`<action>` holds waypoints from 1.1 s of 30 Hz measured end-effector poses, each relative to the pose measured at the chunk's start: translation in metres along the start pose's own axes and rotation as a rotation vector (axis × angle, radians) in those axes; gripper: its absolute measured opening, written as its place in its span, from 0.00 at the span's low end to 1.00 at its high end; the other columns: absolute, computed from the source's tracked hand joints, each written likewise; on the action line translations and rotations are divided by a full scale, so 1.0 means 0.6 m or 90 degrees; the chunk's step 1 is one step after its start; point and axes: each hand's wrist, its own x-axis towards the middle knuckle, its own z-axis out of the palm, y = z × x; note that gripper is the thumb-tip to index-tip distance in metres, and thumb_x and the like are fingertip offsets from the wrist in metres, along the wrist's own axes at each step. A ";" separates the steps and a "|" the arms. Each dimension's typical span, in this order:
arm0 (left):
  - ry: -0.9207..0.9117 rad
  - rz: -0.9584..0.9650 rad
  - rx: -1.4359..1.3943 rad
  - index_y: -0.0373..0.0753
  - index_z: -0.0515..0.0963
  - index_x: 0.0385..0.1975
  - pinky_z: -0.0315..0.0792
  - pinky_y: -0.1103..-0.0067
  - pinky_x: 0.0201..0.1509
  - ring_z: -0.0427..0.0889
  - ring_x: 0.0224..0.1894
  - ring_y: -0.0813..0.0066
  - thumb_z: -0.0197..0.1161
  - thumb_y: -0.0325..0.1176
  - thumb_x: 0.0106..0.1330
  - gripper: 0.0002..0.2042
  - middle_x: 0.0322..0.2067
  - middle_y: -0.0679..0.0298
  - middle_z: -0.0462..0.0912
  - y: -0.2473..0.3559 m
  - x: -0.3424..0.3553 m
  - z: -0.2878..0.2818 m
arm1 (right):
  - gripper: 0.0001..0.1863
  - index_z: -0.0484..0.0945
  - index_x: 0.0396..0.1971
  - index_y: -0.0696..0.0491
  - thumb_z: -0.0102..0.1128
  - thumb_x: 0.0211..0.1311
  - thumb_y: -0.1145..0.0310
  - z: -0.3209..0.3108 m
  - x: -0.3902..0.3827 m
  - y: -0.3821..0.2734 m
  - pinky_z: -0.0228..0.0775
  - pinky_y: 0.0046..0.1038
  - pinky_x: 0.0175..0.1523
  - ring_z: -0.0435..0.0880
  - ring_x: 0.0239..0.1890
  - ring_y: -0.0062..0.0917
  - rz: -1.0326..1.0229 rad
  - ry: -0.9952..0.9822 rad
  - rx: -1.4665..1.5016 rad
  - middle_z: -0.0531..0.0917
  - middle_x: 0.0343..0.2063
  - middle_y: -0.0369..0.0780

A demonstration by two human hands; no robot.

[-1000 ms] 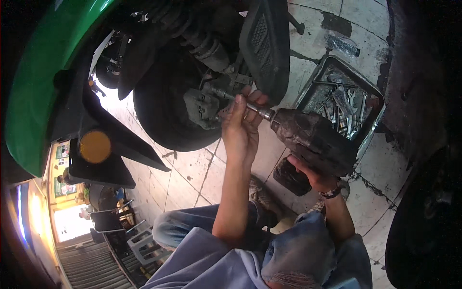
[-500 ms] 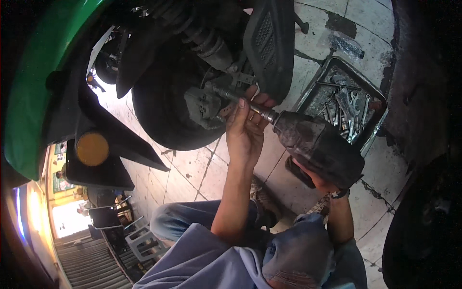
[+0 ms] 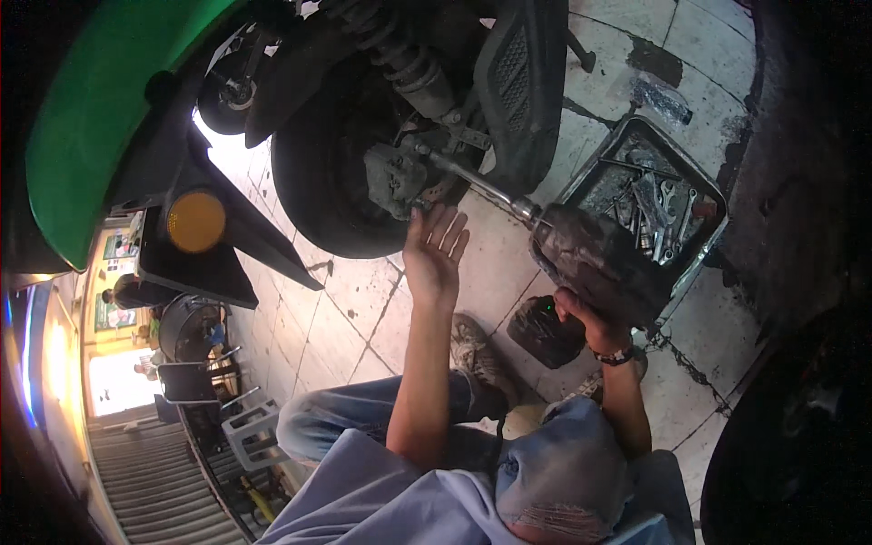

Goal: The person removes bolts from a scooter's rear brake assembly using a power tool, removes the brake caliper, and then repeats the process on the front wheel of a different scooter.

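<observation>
Head view. Round amber reflector (image 3: 195, 221): mounted on the black rear mudguard, below the green body panel (image 3: 100, 118). Metal tray (image 3: 704, 182): set on the tiled floor at right, filled with loose wrenches (image 3: 656, 207). Impact wrench (image 3: 595, 263): gripped by the right hand (image 3: 590, 322), its long socket extension seated at the rear wheel hub (image 3: 400, 177). Left hand (image 3: 434, 254): held open, fingers spread wide, just below the hub.

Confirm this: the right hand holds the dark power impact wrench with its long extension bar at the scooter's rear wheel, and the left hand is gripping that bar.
Not quite. In the head view the left hand is open, fingers spread, beside the long metal extension bar, not gripping it. The right hand does hold the dark power impact wrench, its bar at the scooter's black rear wheel.
</observation>
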 end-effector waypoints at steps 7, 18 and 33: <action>0.023 0.308 0.256 0.37 0.72 0.56 0.73 0.68 0.58 0.79 0.56 0.63 0.52 0.43 0.72 0.19 0.54 0.56 0.78 0.060 0.030 -0.094 | 0.12 0.82 0.50 0.56 0.62 0.68 0.73 0.006 -0.071 0.035 0.70 0.26 0.31 0.74 0.23 0.19 0.126 0.041 0.146 0.77 0.24 0.34; -0.184 -0.137 0.593 0.38 0.52 0.76 0.66 0.59 0.69 0.76 0.62 0.44 0.36 0.85 0.58 0.58 0.68 0.45 0.66 0.219 0.016 0.065 | 0.23 0.82 0.50 0.54 0.71 0.59 0.57 0.079 -0.053 0.241 0.71 0.37 0.60 0.82 0.55 0.40 0.085 -0.065 -0.259 0.85 0.52 0.45; -0.210 -0.115 0.403 0.39 0.63 0.69 0.68 0.60 0.69 0.77 0.61 0.51 0.45 0.70 0.66 0.43 0.65 0.49 0.71 0.210 0.058 0.030 | 0.20 0.75 0.49 0.53 0.66 0.65 0.57 0.189 0.177 -0.030 0.79 0.39 0.40 0.88 0.31 0.41 -0.062 -0.047 -0.393 0.87 0.32 0.46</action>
